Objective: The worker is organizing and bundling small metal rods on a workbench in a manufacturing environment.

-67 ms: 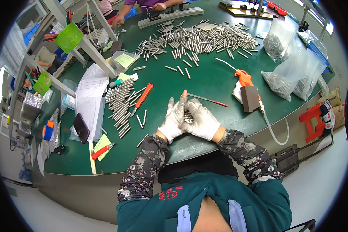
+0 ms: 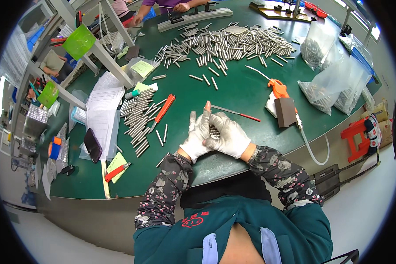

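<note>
A big green table [image 2: 251,94] holds a wide pile of shiny metal rods [image 2: 233,44] at the far side. Clear bags [image 2: 339,83] sit on the right near an orange tool [image 2: 278,89]. White papers [image 2: 103,110], a black phone [image 2: 92,145] and an orange knife [image 2: 164,108] lie on the left

A factory workbench: green table [image 2: 233,94] strewn with metal rods [image 2: 233,44], bagged parts [image 2: 339,83].

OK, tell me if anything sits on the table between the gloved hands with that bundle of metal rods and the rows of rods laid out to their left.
Nothing visible blocks it. The left hand and right hand clasp the bundle of metal rods between them. Between them and the laid-out rods the green table shows only two loose rods; the orange-handled knife lies farther back.
</note>
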### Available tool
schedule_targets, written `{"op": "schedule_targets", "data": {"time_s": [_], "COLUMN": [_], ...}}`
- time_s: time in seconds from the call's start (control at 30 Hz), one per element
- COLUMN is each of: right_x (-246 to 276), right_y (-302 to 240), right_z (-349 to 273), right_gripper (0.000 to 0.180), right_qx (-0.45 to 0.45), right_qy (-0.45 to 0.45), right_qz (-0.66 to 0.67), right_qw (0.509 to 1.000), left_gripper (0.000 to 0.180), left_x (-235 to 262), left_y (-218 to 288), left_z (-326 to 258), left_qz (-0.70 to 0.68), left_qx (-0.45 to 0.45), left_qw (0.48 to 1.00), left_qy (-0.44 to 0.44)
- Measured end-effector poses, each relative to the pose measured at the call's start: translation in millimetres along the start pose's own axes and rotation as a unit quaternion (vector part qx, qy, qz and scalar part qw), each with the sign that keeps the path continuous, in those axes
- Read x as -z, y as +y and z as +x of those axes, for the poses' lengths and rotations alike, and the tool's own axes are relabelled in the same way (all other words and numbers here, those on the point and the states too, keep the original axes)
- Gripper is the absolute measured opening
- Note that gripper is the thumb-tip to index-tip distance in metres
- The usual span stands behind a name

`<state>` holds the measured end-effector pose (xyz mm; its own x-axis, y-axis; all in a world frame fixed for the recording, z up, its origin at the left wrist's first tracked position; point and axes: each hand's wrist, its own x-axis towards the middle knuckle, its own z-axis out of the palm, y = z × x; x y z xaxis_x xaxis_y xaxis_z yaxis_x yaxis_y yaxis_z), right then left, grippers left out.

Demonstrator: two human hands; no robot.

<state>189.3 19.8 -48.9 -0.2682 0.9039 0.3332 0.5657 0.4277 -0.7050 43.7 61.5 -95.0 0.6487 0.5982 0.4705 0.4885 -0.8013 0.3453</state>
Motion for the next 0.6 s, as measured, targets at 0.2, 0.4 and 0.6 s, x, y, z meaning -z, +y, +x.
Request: {"op": "schedule_targets", "data": {"time_s": [0.2,0.4,0.6], "right_x": [-9.4,-14.1,-7.1], "right_y": [7.4,5.8,17.2], "right_z": [8.1,16.4,25.4], "right_gripper": [0.028,0.018,0.013], "right_qx": [0.072,0.061,-0.024], "right_qy": [0.029,0.063,0.129], "right_qz": [-0.053,0.003,0.141], "right_qw": [0.996,0.996,0.981], "left_gripper": [0.112,0.069,0.043], "left_x": [8.4,-15.0,3.3], "left_y": [2.1,-7.5,17.1], "left_z": [5.7,5.6,37.0], "left_qz": [-0.125,-0.738,-0.882], "left_qx": [0.039,0.257,0.352], "left_qw": [0.991,0.621,0.314], "left_qy": [-0.005,0.067,-0.007]}}
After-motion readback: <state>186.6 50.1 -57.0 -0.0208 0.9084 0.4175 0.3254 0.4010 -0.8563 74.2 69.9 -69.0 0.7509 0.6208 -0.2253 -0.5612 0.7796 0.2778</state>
